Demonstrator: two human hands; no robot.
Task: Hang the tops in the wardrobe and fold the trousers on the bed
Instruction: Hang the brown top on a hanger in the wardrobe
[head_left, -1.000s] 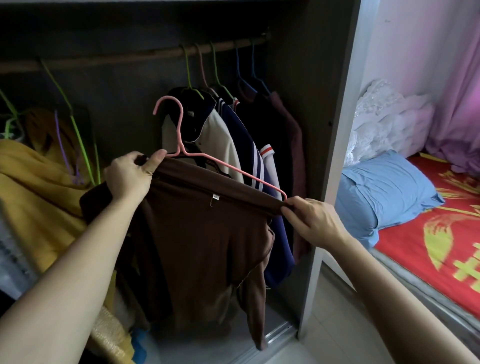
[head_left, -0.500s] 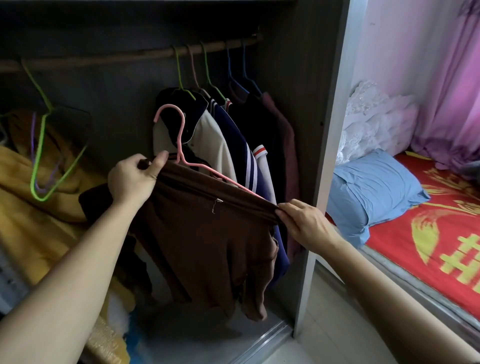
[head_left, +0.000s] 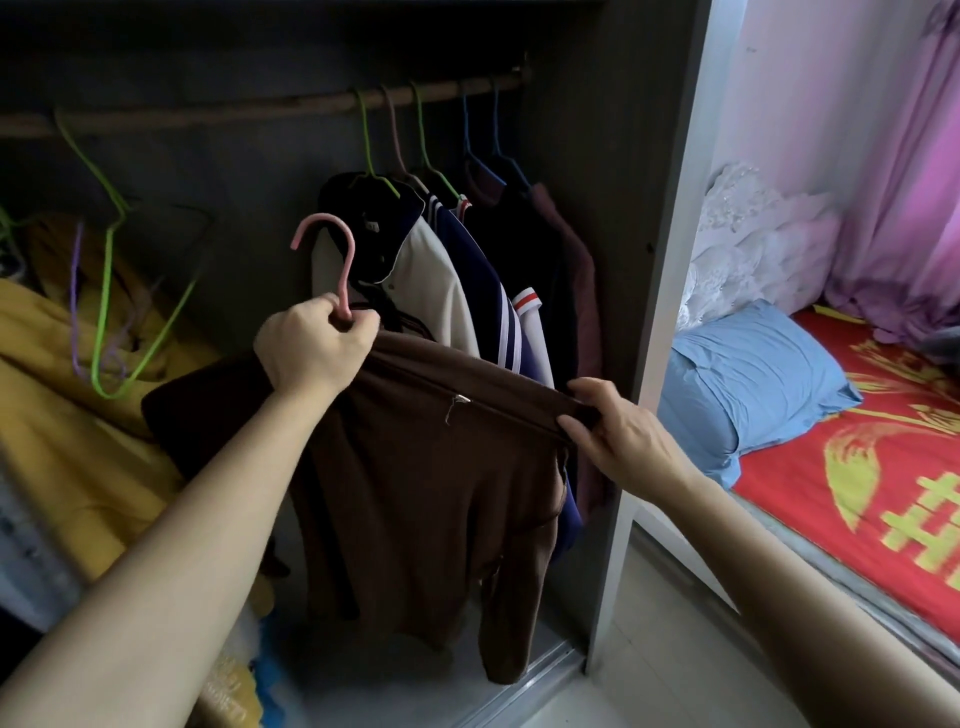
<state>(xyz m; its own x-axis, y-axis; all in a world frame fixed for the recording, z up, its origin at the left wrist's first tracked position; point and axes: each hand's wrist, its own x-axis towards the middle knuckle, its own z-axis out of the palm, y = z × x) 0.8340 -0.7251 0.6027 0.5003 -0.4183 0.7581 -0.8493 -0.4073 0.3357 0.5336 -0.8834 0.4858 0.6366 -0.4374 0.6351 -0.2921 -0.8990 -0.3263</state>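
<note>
A brown zip-up top (head_left: 436, 478) hangs on a pink hanger (head_left: 340, 254) in front of the open wardrobe. My left hand (head_left: 311, 353) grips the hanger at the base of its hook. My right hand (head_left: 618, 431) pinches the top's right shoulder over the hanger's end. The hook is free, below the wooden wardrobe rail (head_left: 249, 111). Several tops (head_left: 467, 280) hang on the rail's right end, just behind the brown top.
An empty green hanger (head_left: 111, 291) hangs on the rail at left above a heap of yellow cloth (head_left: 67, 415). The grey wardrobe side panel (head_left: 660, 291) stands right of my right hand. Beyond it lie a bed with a red cover (head_left: 883, 467) and a blue pillow (head_left: 748, 374).
My left hand has shifted from the top's left shoulder to the neck of the pink hanger's hook. The top's left shoulder now droops. My right hand stays on the right shoulder.
</note>
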